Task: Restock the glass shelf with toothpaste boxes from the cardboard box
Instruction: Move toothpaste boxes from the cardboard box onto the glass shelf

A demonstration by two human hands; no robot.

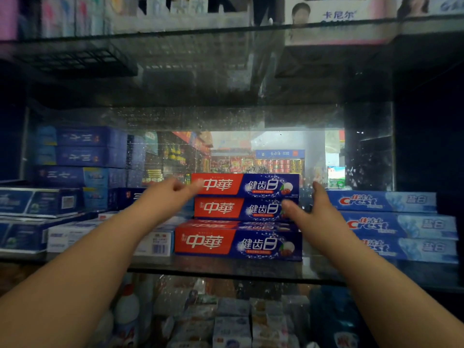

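Red-and-blue boxes: a stack of toothpaste boxes (244,212) lies flat in the middle of the glass shelf (226,271), long faces forward; the bottom box (238,243) sits nearest the front edge, the upper two set a little further back
Left hand: the left hand (167,194) reaches to the left end of the top box (244,185); its fingers are loosely curled and blurred, so whether they touch or pinch the box end I cannot tell
Right hand: the right hand (310,209) is spread open at the right end of the upper boxes, thumb over the face of the second box (246,209), fingers behind the ends; it grips nothing that can be made out
Hidden: the supply carton is out of view; the back of the stack and the right fingertips are covered; a box between second and bottom shows only its top edge
Open room: a bare strip of glass runs along the front edge below the stack; dark space stands above the stack under the upper shelf (200,31)
Neighbours: pale blue Crest boxes (399,227) stacked close on the right, the right hand between them and the stack; dark blue boxes (80,156) and white-blue boxes (57,222) piled on the left; bottles and packets on the lower shelf (226,320), blurred
Behind: a mirrored or glass back panel (263,151) showing shop aisles
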